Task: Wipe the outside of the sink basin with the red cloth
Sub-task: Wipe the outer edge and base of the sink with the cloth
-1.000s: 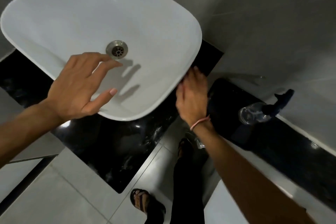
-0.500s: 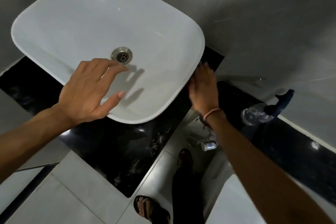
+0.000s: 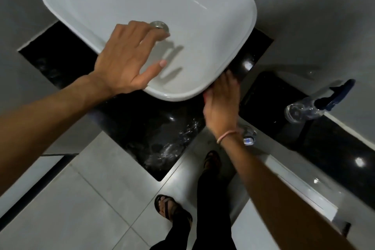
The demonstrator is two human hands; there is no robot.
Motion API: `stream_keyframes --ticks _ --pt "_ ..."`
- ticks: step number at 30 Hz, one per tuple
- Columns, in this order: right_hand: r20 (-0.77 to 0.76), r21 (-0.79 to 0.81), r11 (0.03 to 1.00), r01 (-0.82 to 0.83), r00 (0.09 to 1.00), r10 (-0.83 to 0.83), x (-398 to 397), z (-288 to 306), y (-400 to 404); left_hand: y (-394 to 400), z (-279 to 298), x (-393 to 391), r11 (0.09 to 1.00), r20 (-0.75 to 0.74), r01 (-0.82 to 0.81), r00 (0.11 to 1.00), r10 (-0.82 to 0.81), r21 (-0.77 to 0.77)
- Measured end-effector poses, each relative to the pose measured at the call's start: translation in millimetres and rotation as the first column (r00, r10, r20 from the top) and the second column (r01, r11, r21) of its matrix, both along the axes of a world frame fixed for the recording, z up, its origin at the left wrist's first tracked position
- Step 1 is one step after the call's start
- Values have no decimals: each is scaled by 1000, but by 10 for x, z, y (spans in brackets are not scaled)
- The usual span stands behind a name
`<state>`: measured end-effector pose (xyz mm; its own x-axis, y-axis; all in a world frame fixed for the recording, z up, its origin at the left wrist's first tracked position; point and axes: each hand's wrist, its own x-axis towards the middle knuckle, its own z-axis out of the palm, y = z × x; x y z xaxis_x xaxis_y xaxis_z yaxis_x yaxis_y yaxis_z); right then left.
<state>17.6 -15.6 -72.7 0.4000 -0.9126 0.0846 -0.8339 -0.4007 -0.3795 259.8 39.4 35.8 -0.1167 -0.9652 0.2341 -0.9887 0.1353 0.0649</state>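
The white sink basin (image 3: pixel 248 32) sits on a black countertop (image 3: pixel 140 122). My right hand (image 3: pixel 223 103) lies flat against the basin's outer wall at its front right corner, below the rim. Only a thin reddish sliver of the red cloth (image 3: pixel 205 97) shows at the hand's left edge; the rest is hidden under the palm. My left hand (image 3: pixel 129 59) hovers over the basin's front rim with fingers spread and nothing in it, its fingertips near the metal drain (image 3: pixel 162 24).
A clear spray bottle with a dark blue trigger (image 3: pixel 304 108) lies on the black ledge at the right. A chrome valve (image 3: pixel 248 137) shows below my right wrist. My sandalled feet (image 3: pixel 170 207) stand on grey floor tiles. Grey walls close in behind and to the right.
My right hand slid back along the basin's right side, then returned toward the front right corner. My left hand stayed open over the basin.
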Motion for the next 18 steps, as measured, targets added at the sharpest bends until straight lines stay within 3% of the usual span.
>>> stream_keyframes --ticks 4,7,10,12,15,18 --pt "14 8 997 -79 997 79 278 -38 1276 45 37 -17 1000 -6 -11 1000 11 -8" --pt "-10 70 984 -166 986 167 318 61 1624 154 122 -122 994 -86 -112 990 113 13" --pt "339 228 963 -142 939 58 115 377 1405 653 170 -360 933 -238 -322 930 280 -160" --pt "522 115 992 50 847 -103 -90 632 1073 1119 77 -638 871 -354 -442 866 353 -215" --pt "572 -121 963 240 810 -130 -215 979 425 1584 -178 -1306 876 -398 -481 810 430 -33" --pt "490 -168 982 81 872 12 136 1150 -124 1466 -480 -1964 870 -294 -434 821 489 235"
